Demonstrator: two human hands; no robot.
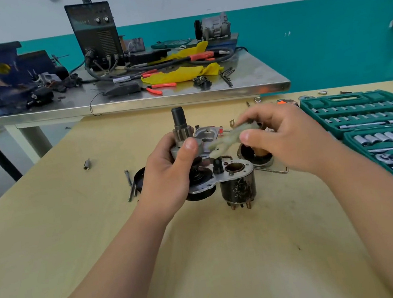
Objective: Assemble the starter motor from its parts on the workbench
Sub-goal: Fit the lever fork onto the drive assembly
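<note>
I'd call this roughly mid-build. The dark steel drive shaft with its toothed pinion (179,126) stands upright over the middle of the pale wooden workbench (204,259). The left hand (168,169) wraps round its base, thumb pressed across the front and fingers curled behind. The black cylindrical solenoid (238,189) sits under the same silver flange plate (243,169) right beside it, so that bit looks joined already.

The right hand (283,138) pinches a pale translucent plastic fork lever (229,138) between thumb and fingertips. Its forked end is close to the shaft, so my guess is the lever is the part going in now.

Not fitted yet:
- a silver cast housing piece (204,134) just behind the shaft
- a round black cap (139,179) by the left wrist
- 2 or 3 long steel bolts (129,182) next to the cap

Hard to read:
- The lever is motion-blurred, so I can't tell if it's touching the shaft.
- The left palm hides the lower part of the drive.
- Another round dark part (258,158) is half covered by the right hand, no idea what it is.
- The green plastic socket set case (359,114) is cut off at the right edge.
</note>
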